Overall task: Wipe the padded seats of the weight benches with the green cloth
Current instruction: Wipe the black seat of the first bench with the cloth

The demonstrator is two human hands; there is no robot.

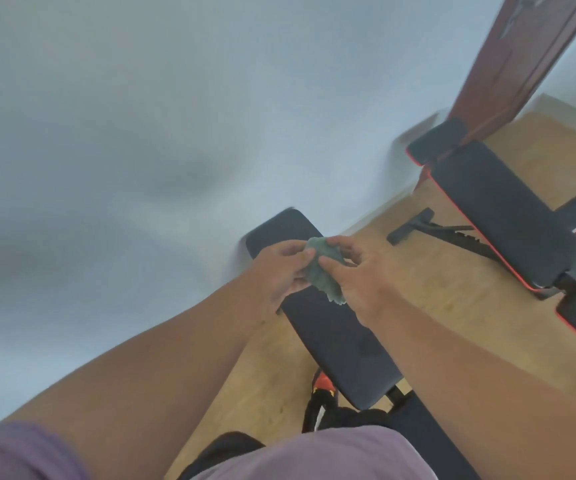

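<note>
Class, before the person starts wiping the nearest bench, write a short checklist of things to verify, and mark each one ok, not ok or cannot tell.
1. Crumpled green cloth in hand: ok, left hand and right hand both pinch it.
2. Cloth spread flat for wiping: not ok, it is bunched.
3. Cloth touching the black padded bench seat: not ok, held above.
4. Seat surface bare: ok.
5. Cloth damp: cannot tell.
6. Red-edged black bench within reach: cannot tell.

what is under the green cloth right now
The green cloth is held up by the left hand and right hand. Below it lies the black padded seat of the near bench. The cloth and hands hide a strip of the pad.
</note>
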